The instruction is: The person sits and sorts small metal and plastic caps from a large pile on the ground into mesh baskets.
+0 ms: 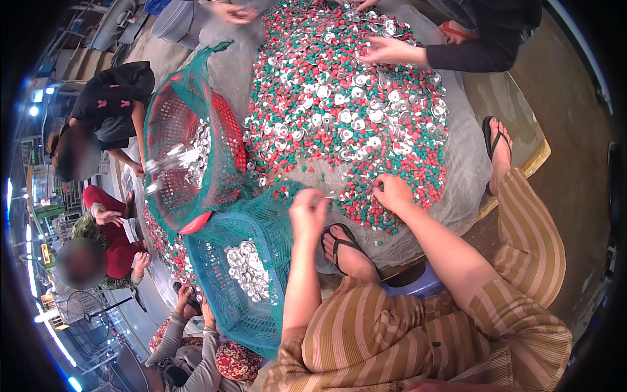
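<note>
My left hand (308, 212) is raised at the near edge of the pile, beside the blue basket. Its fingers are drawn together, slightly blurred, with a pale glint at their tips that I cannot make out. My right hand (394, 193) is low over the red and green pieces (366, 202), fingers curled in a pinch; what they hold is hidden. Shiny round metal parts (358, 123) lie scattered through the heap of small cone-like pieces. More such metal parts (248, 271) are gathered inside the blue basket (225, 320), which is lined with green netting (277, 209).
Behind the blue basket stands a red basket (225, 124) with green netting and metal parts, some blurred in motion. Co-workers' hands (392, 51) reach over the far side of the pile. Other people sit at left. A grey bucket (176, 23) stands far left; my sandalled foot (346, 247) is close by.
</note>
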{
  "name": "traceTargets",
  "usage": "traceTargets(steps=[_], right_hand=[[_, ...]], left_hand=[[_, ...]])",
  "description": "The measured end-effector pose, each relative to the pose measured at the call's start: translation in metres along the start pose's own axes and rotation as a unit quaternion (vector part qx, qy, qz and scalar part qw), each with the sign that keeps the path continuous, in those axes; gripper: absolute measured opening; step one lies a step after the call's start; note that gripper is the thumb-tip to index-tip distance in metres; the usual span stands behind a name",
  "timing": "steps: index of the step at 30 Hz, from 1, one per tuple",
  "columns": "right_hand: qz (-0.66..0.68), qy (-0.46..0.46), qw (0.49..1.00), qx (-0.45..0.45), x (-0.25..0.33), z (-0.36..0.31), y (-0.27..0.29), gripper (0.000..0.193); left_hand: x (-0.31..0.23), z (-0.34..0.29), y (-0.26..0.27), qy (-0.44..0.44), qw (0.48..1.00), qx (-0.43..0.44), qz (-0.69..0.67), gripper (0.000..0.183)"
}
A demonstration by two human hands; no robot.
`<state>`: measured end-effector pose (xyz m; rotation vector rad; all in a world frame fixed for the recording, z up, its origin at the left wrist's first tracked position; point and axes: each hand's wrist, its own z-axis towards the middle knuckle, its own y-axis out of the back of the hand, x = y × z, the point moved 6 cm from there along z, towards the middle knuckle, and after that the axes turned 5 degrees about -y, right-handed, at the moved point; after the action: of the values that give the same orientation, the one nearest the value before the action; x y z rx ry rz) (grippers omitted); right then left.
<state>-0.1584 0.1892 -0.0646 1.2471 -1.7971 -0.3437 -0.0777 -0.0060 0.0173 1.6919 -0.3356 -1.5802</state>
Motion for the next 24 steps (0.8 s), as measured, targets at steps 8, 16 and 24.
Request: traceTargets(steps=[8,16,24], right_hand=[[-0.040,-0.076,0.995,-0.040,-0.009,0.010,0.010,0.029],[-0.085,0.082,0.984,-0.130,-0.013,0.005,0.002,0.026],[0.100,0.078,0.988,-0.083,-0.008,0.001,0.010,0.011]], left_hand=[[0.013,-0.042,0.212,0.214,0.761,-0.297,0.536,0.027],[0.057,0.081,0.072,-0.024,0.993,-0.004,0.117,0.039],[0.199,0.099,0.036,0.295,0.934,-0.024,0.201,0.077]])
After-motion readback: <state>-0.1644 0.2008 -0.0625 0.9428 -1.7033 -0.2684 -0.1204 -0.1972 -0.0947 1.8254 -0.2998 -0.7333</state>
